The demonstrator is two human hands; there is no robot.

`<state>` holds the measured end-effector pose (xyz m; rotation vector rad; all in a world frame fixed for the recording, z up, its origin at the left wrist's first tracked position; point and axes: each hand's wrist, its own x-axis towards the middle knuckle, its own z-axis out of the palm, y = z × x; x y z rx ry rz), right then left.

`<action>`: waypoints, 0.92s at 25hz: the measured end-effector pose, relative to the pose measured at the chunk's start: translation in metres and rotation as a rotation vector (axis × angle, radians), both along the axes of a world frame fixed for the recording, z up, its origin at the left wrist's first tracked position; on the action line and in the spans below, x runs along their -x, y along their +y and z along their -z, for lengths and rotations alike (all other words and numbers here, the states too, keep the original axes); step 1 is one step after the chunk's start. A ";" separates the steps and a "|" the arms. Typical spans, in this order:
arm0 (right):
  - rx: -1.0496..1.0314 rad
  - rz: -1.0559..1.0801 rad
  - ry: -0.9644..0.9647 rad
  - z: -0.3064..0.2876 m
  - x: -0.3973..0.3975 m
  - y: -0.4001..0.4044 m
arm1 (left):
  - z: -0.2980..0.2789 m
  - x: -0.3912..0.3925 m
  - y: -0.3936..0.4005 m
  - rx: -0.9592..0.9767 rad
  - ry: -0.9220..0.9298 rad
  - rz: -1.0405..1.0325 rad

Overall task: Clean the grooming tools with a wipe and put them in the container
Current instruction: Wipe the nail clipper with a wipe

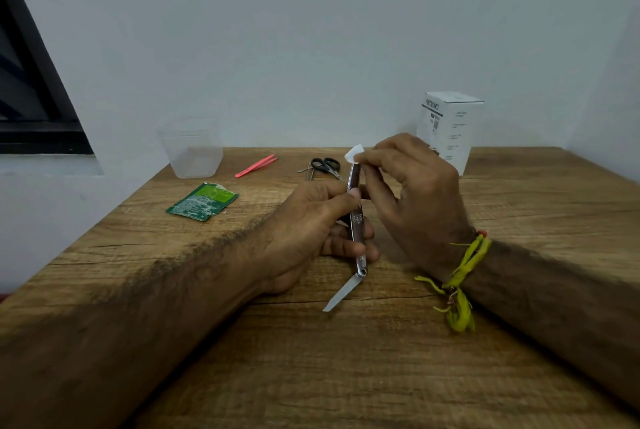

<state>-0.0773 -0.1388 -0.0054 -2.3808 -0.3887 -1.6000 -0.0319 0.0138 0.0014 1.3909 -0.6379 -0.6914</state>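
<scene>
A small white wipe [354,153] meets a slim steel nail clipper [356,221] above the middle of the wooden desk [346,359].

The left hand [311,231] grips the clipper's body, its thin file swung out below; the right hand [415,186] pinches the wipe on its upper end. The tool looks light, rigid and slippery: best held mid-body. A clear plastic container [192,151] waits near the desk's far left corner.

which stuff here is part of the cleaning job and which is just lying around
Part of the job: nail clipper, wipe, pink tweezers, scissors, clear container, both hands.
Lying about: torn green sachet, white box.
</scene>
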 end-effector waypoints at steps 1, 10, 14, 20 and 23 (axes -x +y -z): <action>0.000 -0.002 0.004 0.000 0.000 -0.001 | 0.000 -0.001 0.000 0.003 -0.010 0.011; 0.064 -0.016 0.092 0.001 0.001 -0.006 | 0.000 -0.003 0.004 0.015 -0.070 0.094; 0.081 -0.026 0.097 0.001 0.001 -0.010 | 0.001 -0.002 0.005 0.029 -0.107 0.094; 0.183 -0.029 0.118 0.000 0.002 -0.013 | 0.002 -0.004 0.004 0.009 -0.190 0.032; 0.226 -0.035 0.153 0.000 0.004 -0.015 | 0.003 -0.004 0.004 0.023 -0.225 0.012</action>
